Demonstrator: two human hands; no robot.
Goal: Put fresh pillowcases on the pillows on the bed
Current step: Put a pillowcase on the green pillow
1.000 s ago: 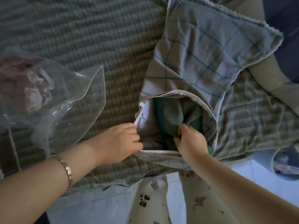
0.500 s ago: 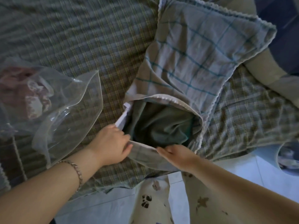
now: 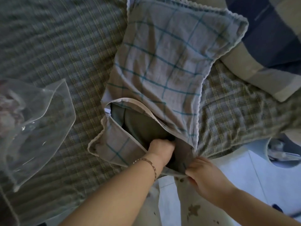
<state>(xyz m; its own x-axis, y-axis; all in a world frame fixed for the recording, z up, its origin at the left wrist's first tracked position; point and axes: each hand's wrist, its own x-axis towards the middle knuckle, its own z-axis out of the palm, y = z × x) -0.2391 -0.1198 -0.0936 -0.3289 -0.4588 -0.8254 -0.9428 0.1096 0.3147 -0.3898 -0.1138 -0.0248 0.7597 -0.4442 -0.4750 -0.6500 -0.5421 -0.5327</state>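
We see the pillowcase (image 3: 162, 62) lying on the plaid-sheeted bed (image 3: 65, 46), towards its near edge, with the closed end pointing away and the open mouth facing us. It is pale grey cloth crossed by thin teal check lines and edged with a small scalloped white trim. It looks creased and only partly filled. The mouth gapes wide, and inside it we make out the dark greenish pillow (image 3: 143, 126), bunched in the near half of the case. The left hand (image 3: 160, 148), with a thin bracelet (image 3: 149, 163) on its wrist, is pushed into the opening, its fingers curled down against the pillow. The fingertips are hidden, so we cannot tell whether they grip it. The right hand (image 3: 206, 175) pinches the near hem of the pillowcase between thumb and fingers at the bed's edge. A clear plastic bag (image 3: 40, 119) rests on the sheet well to the left. A beige and navy cushion (image 3: 254, 67) lies beyond the case on the right, and pale floor (image 3: 260, 176) shows below the bed
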